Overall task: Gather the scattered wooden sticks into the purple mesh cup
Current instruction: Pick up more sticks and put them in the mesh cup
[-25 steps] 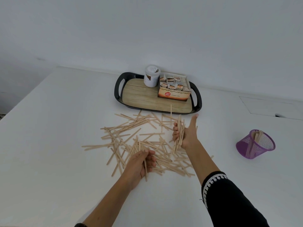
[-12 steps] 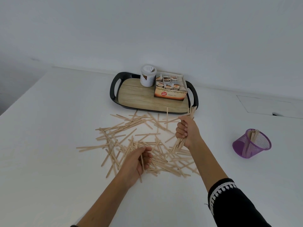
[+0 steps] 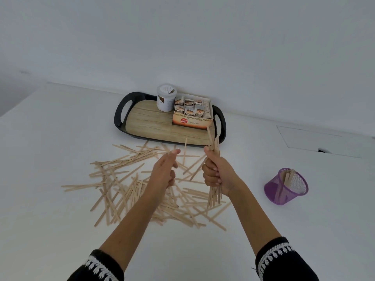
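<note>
White tabletop point(image 3: 50, 230): loose wooden sticks point(image 3: 121, 191) mid-surface; right hand point(image 3: 218, 175) grip clamped on stick bundle point(image 3: 214, 196); left hand point(image 3: 165, 171) loosely curled, empty; purple mesh cup point(image 3: 284, 189) toward right edge.

I see a white table point(image 3: 50, 230) that fills the lower view and runs back to a plain pale wall point(image 3: 182, 41). The light is soft and even, with only faint shadows. At the far edge, close to the wall, a black tray point(image 3: 121, 114) with a wood-look floor carries a white tub point(image 3: 166, 97) and an open box of tea bags point(image 3: 191, 115). To the right, I make out a flat rectangular panel point(image 3: 320, 140) set into the tabletop.
</note>
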